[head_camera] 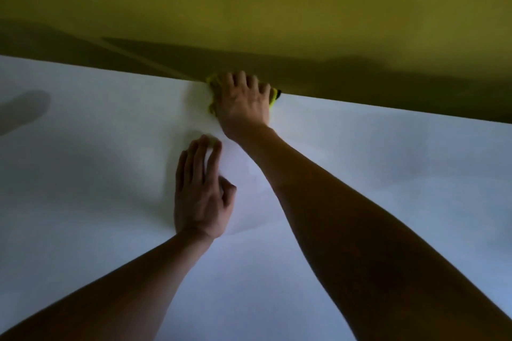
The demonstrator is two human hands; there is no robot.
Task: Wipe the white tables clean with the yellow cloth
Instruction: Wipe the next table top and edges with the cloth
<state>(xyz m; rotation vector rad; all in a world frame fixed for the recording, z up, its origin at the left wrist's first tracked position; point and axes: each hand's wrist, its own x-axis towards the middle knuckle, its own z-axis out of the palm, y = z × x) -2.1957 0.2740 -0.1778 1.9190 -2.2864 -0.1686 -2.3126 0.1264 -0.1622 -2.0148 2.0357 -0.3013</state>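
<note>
The white table (pixel 388 174) fills the lower part of the head view. At its far edge my right hand (pixel 243 102) presses down on the yellow cloth (pixel 273 97), which shows only as bright slivers on both sides of the palm; most of it is hidden under the hand. My right arm is stretched far forward. My left hand (pixel 201 194) lies flat on the tabletop nearer to me, fingers slightly apart, holding nothing.
A yellow-olive wall (pixel 249 8) rises directly behind the table's far edge, dark with shadow along the bottom. A soft shadow lies on the table at the far left (pixel 25 111). The lighting is dim.
</note>
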